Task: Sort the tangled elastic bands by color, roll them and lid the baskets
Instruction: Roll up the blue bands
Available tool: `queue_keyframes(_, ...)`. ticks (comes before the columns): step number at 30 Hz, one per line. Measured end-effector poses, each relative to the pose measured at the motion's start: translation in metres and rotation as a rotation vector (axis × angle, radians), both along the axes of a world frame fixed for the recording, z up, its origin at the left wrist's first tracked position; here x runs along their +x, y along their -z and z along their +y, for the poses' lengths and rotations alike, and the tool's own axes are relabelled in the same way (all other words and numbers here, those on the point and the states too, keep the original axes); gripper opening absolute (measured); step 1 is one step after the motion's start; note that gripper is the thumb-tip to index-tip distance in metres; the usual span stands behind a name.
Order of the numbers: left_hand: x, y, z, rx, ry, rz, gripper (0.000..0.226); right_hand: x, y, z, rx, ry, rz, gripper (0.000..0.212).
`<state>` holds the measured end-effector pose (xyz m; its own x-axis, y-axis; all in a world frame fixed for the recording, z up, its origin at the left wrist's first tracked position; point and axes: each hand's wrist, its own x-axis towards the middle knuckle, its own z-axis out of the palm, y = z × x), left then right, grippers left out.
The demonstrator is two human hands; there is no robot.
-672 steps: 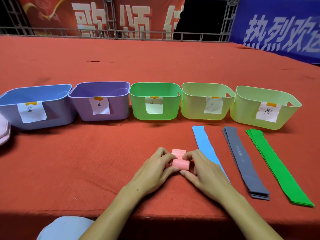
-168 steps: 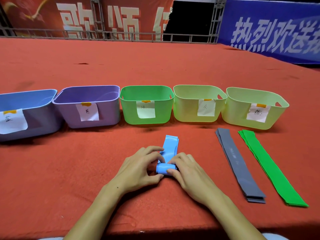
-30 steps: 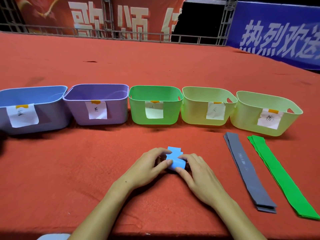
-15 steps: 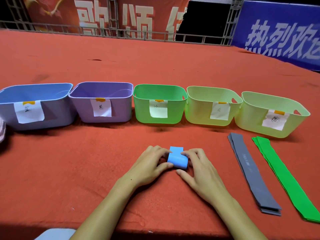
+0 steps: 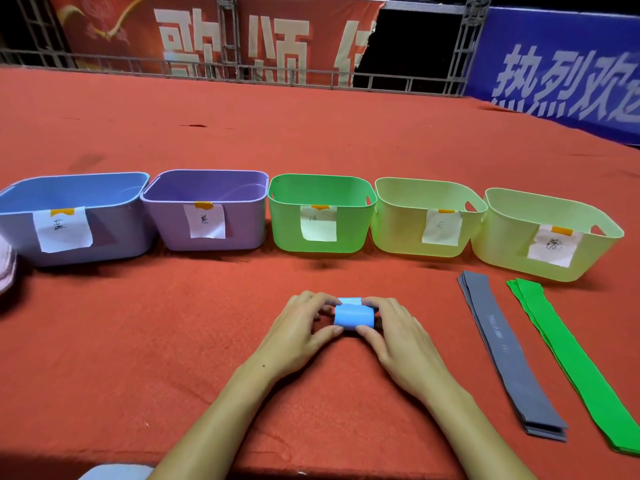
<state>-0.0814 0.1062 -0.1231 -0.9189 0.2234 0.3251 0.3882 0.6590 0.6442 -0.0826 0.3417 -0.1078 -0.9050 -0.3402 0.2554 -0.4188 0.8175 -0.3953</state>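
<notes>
A light blue elastic band [image 5: 354,317] lies rolled into a short cylinder on the red cloth, with a small flap showing behind it. My left hand [image 5: 301,327] pinches its left end and my right hand [image 5: 394,336] pinches its right end. A stack of grey bands [image 5: 502,351] lies flat to the right, and green bands [image 5: 571,358] lie beside it. Behind stand a blue basket [image 5: 104,188], a purple basket [image 5: 242,209], a green basket [image 5: 287,220] and two pale yellow-green baskets [image 5: 398,223] [image 5: 502,244], each with a paper label.
A pink object [image 5: 7,268] shows at the left edge beside the blue basket. A metal rail [image 5: 242,69] and banners close off the far side of the red table. The near table edge runs just below my forearms.
The blue band's loose tail has shortened to a small flap as the roll grew. Both hands stayed on the roll and shifted slightly away from me.
</notes>
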Motion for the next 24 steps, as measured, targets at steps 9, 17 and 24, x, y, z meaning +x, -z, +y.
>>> queue_keyframes(9, -0.003, 0.003, 0.001, -0.051, -0.022, -0.013, 0.07, -0.008, -0.001, -0.008, 0.071, 0.045, -0.032, 0.039)
queue_keyframes(17, -0.007, 0.004, -0.002, -0.038, -0.015, -0.028, 0.039, -0.01, -0.002, -0.012, -0.008, 0.098, -0.064, 0.04)
queue_keyframes(24, -0.009, 0.0, 0.002, -0.097, -0.05, -0.061, 0.036, -0.007, -0.003, -0.014, -0.104, 0.006, -0.03, 0.039)
